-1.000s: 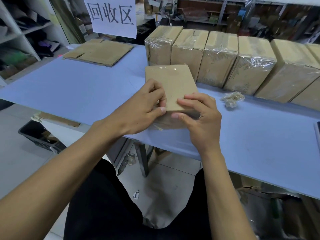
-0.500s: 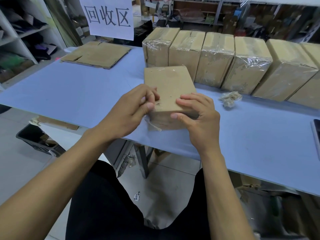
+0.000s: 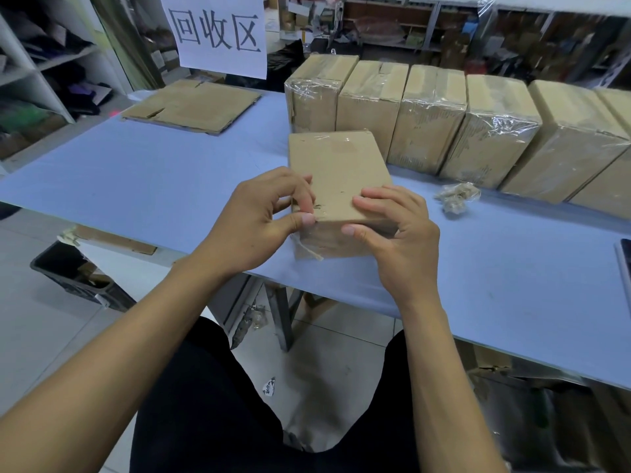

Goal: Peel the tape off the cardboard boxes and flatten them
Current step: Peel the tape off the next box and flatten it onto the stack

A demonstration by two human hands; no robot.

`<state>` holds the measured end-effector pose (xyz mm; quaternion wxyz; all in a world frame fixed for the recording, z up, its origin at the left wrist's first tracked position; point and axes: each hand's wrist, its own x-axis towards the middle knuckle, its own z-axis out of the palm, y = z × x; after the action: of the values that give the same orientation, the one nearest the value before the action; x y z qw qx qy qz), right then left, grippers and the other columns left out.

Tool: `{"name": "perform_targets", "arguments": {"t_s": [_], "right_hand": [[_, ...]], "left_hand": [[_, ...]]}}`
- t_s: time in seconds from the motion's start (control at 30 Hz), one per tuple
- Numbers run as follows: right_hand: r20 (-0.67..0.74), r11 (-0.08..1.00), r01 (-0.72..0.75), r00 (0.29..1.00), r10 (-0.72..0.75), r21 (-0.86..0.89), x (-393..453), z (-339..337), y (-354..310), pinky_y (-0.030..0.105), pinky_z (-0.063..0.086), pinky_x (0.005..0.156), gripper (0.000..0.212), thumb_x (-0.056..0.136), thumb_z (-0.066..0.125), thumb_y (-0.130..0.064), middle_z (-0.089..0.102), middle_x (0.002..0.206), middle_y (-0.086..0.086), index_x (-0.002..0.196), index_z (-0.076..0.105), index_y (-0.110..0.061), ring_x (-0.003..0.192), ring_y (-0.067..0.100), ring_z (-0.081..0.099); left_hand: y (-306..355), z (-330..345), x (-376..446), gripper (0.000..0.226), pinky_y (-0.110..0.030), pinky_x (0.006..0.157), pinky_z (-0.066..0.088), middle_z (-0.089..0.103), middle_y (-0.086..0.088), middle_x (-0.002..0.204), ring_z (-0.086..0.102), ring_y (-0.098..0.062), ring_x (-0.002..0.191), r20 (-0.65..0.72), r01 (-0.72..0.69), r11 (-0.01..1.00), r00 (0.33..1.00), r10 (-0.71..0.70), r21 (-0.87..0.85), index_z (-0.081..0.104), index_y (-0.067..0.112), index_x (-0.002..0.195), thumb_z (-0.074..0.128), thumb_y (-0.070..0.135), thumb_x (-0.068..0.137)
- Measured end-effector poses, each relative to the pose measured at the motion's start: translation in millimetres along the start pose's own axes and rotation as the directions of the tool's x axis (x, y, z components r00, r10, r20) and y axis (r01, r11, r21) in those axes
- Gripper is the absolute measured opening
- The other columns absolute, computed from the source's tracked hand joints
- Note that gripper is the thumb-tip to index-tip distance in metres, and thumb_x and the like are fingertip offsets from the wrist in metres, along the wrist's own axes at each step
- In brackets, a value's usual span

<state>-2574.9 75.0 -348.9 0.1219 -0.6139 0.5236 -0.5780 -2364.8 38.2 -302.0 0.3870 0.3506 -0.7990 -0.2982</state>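
Observation:
A small taped cardboard box (image 3: 338, 172) lies on the blue table (image 3: 136, 179) near its front edge. My left hand (image 3: 259, 220) is at the box's near left corner, thumb and fingers pinching the clear tape there; a loose strip of tape (image 3: 309, 250) hangs below. My right hand (image 3: 392, 230) grips the near right corner, fingers on top and thumb on the front face. Behind it stands a row of several boxes (image 3: 430, 121) wrapped in clear tape.
A stack of flattened cardboard (image 3: 194, 105) lies at the far left of the table, below a white paper sign (image 3: 218, 32). A crumpled wad of peeled tape (image 3: 457, 198) sits right of the box. A black bin (image 3: 75, 278) stands on the floor left.
My left hand's fingers have shifted from the box's top onto its near left corner and pinch the tape. The right hand has kept its hold.

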Motion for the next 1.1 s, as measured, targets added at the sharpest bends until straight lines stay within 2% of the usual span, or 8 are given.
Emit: {"name": "perform_targets", "arguments": {"t_s": [0.17, 0.33, 0.6, 0.7, 0.8, 0.87, 1.0, 1.1], "right_hand": [[-0.030, 0.998, -0.038, 0.999, 0.040, 0.041, -0.2, -0.6, 0.2, 0.020, 0.041, 0.105, 0.035, 0.072, 0.087, -0.020, 0.068, 0.114, -0.018, 0.104, 0.075, -0.028, 0.123, 0.005, 0.053], [-0.076, 0.988, -0.103, 0.991, 0.112, 0.112, 2.6, -1.0, 1.4, 0.036, 0.047, 0.105, 0.035, 0.072, 0.088, -0.019, 0.069, 0.116, -0.015, 0.104, 0.075, -0.029, 0.123, 0.006, 0.054], [-0.209, 0.977, -0.153, 0.961, 0.183, 0.151, -4.2, 1.4, -1.8, 0.038, 0.047, 0.106, 0.035, 0.072, 0.085, -0.025, 0.067, 0.115, -0.021, 0.103, 0.074, -0.036, 0.124, 0.011, 0.056], [-0.313, 0.964, -0.194, 0.918, 0.244, 0.182, -7.6, -1.8, -6.4, 0.036, 0.047, 0.104, 0.037, 0.073, 0.087, -0.020, 0.068, 0.114, -0.019, 0.098, 0.071, -0.042, 0.121, 0.010, 0.057], [-0.359, 0.957, -0.219, 0.892, 0.276, 0.191, -17.3, -12.9, -8.3, 0.041, 0.050, 0.101, 0.034, 0.074, 0.087, -0.021, 0.067, 0.112, -0.020, 0.097, 0.070, -0.040, 0.118, 0.013, 0.059], [-0.315, 0.969, -0.217, 0.917, 0.244, 0.120, -21.0, -26.2, -9.0, 0.039, 0.051, 0.097, 0.028, 0.074, 0.083, -0.032, 0.066, 0.108, -0.025, 0.098, 0.069, -0.039, 0.114, 0.012, 0.061], [-0.105, 0.969, -0.192, 0.979, 0.177, -0.155, -4.6, -62.6, -13.2, 0.007, 0.039, 0.085, 0.042, 0.074, 0.082, -0.041, 0.066, 0.103, -0.010, 0.111, 0.067, -0.027, 0.102, 0.004, 0.061], [0.060, 0.964, -0.101, 0.991, 0.120, -0.244, 15.7, -80.7, -16.2, 0.024, 0.047, 0.092, 0.071, 0.075, 0.085, -0.040, 0.059, 0.113, -0.002, 0.137, 0.050, -0.045, 0.107, 0.010, 0.056]], "left_hand": [[-1.2, -3.5, -6.0, 0.019, -0.014, 0.093, 0.046, 0.060, 0.001, 0.109, 0.053, -0.005, 0.130, -0.017, 0.037, 0.996, 0.999, -0.038, -0.081, 0.059, 0.022, 0.080, 0.063, 0.008, 0.091], [6.2, -5.3, -18.9, 0.011, -0.015, 0.084, 0.050, 0.058, -0.004, 0.116, 0.058, -0.008, 0.117, -0.084, 0.115, 0.980, 0.988, -0.130, -0.163, 0.066, 0.019, 0.084, 0.069, 0.010, 0.088], [24.2, 32.9, -11.2, 0.018, -0.016, 0.072, 0.049, 0.067, 0.002, 0.087, 0.065, -0.008, 0.091, -0.372, 0.233, 0.960, 0.886, -0.275, -0.156, 0.064, 0.016, 0.077, 0.075, 0.025, 0.088], [35.3, 46.9, -2.0, 0.018, -0.018, 0.075, 0.053, 0.069, 0.005, 0.088, 0.066, -0.006, 0.089, -0.442, 0.173, 0.971, 0.867, -0.229, -0.163, 0.063, 0.008, 0.073, 0.076, 0.014, 0.086], [44.7, 55.1, 5.1, 0.020, -0.017, 0.080, 0.054, 0.069, 0.013, 0.089, 0.066, -0.003, 0.091, -0.437, 0.053, 0.999, 0.898, -0.053, -0.011, 0.060, 0.010, 0.069, 0.075, 0.008, 0.083], [46.5, 55.9, 9.3, 0.019, -0.017, 0.081, 0.055, 0.069, 0.012, 0.089, 0.066, -0.002, 0.091, -0.412, -0.008, 0.998, 0.910, 0.034, 0.064, 0.061, 0.010, 0.070, 0.075, 0.007, 0.083], [49.7, 61.3, 19.4, 0.016, -0.028, 0.082, 0.058, 0.071, 0.009, 0.092, 0.067, -0.001, 0.094, -0.369, -0.078, 0.992, 0.923, 0.110, 0.101, 0.062, 0.008, 0.074, 0.076, 0.008, 0.082], [56.9, 70.7, 27.6, 0.016, -0.036, 0.080, 0.058, 0.073, 0.010, 0.093, 0.068, -0.003, 0.092, -0.352, -0.101, 0.988, 0.926, 0.136, 0.116, 0.061, 0.010, 0.075, 0.076, 0.010, 0.081]]}}
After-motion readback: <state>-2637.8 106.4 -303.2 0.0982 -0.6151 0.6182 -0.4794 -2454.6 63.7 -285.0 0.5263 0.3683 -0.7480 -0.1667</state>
